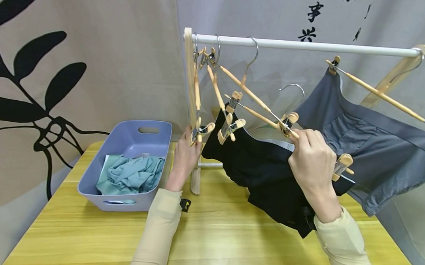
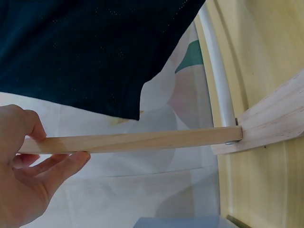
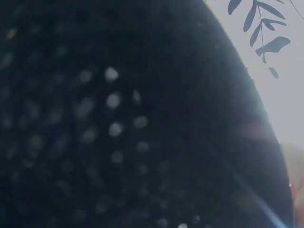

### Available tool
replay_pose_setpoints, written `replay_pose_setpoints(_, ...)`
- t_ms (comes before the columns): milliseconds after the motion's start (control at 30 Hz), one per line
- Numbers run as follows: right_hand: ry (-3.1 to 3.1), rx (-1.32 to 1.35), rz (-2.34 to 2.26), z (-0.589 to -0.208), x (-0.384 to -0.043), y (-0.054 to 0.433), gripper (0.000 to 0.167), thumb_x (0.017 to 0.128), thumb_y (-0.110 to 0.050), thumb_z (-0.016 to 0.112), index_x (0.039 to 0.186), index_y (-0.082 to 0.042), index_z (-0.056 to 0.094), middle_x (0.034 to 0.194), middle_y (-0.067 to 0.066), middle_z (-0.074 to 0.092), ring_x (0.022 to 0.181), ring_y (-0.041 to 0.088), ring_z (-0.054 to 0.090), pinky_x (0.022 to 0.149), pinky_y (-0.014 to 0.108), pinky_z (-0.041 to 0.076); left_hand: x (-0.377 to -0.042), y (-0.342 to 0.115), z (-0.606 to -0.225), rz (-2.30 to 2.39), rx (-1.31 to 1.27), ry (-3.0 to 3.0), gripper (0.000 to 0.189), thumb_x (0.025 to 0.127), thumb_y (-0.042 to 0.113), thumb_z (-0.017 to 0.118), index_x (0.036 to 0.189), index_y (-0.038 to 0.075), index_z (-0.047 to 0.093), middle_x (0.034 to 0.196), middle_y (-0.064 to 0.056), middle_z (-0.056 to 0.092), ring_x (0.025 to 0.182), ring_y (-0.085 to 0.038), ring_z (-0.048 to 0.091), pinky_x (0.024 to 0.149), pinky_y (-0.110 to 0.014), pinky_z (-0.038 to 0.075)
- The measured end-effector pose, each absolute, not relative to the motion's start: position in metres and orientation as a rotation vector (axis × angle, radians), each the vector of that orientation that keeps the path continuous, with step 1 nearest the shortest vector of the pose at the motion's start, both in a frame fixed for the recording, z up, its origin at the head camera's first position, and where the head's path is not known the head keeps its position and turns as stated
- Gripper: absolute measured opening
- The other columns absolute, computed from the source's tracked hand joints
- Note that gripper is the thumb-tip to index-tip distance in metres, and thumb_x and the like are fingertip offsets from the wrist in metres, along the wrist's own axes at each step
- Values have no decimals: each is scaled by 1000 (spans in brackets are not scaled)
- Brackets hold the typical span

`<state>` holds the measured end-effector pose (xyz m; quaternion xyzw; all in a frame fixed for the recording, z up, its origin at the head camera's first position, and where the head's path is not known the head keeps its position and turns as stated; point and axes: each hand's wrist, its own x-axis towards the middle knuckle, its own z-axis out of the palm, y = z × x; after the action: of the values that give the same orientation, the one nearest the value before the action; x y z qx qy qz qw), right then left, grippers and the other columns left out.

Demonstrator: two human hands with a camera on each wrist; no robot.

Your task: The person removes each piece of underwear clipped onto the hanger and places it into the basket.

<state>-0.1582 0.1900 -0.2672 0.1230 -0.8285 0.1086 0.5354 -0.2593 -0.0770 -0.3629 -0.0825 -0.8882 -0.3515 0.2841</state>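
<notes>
My left hand holds the wooden side post of the clothes rack, thumb on one side and fingers on the other in the left wrist view. My right hand grips a clip hanger around the middle of its bar. From that hanger's clips hangs a black garment, clipped at both ends of its waistband. The hanger's metal hook stands below the rail, off it. Dark, blurred fabric fills most of the right wrist view, with the right hand mostly hidden there.
Several bare clip hangers hang at the left of the white rail; one reaches up to my right hand. A grey garment hangs at the right. Left of the rack, a blue basket holds teal cloth on the wooden table.
</notes>
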Motion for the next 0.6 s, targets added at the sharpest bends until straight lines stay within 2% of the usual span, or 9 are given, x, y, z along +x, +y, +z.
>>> replay_pose_setpoints(300,-1948,362,285,-269,-156,189,16,91,-4,56,85,7,64,74,18,60,70,35,57,51,49,42,-259,-76,-364,-901,-236,-2348,44,87,8,59,124,-8,43,98,-28,63,79,-48,65,62,-54,52)
replay_pose_setpoints(600,-1940,427,283,-273,-155,192,17,92,-4,55,82,9,61,71,17,56,65,35,54,48,46,39,-258,-77,-362,-915,-221,-2382,46,87,8,59,127,-7,42,102,-27,63,81,-46,66,63,-52,53)
